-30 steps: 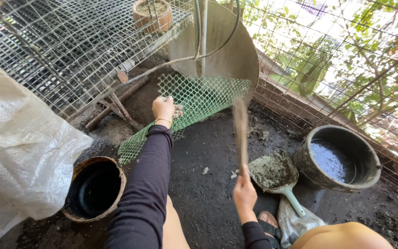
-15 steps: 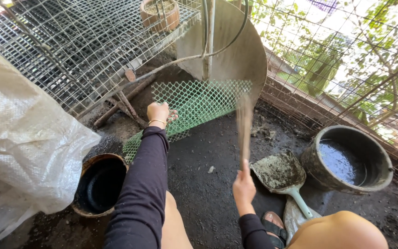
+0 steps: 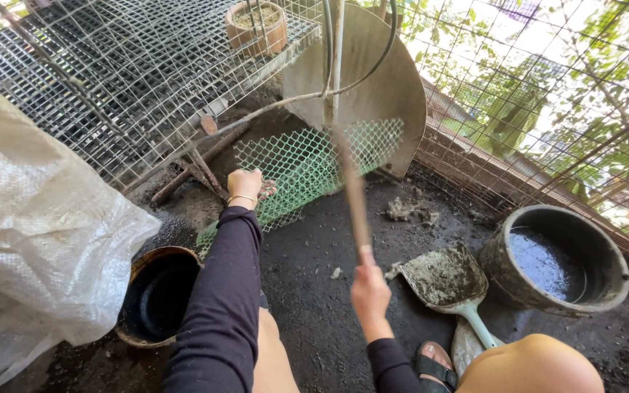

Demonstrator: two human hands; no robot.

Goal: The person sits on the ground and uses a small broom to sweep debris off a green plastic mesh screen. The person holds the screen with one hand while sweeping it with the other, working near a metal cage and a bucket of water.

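Green mesh [image 3: 307, 164] leans against the metal sheet [image 3: 373, 94], pinned upright by left hand [image 3: 244, 185] gripping its edge, while right hand [image 3: 370, 291] closes around a stick [image 3: 351, 193] angled at the mesh, scoop [image 3: 442, 280] beside.

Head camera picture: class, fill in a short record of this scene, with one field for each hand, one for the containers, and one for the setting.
Left hand: left hand grips the edge of the green mesh, holding it up off the ground
Right hand: right hand holds a thin stick, raised and blurred
Containers: dark bucket beside the left arm; grey tub with dark liquid at right
Tools: scoop caked with grey muck, lying on the ground
Setting: dirty dark floor, wire cage, white sack at left
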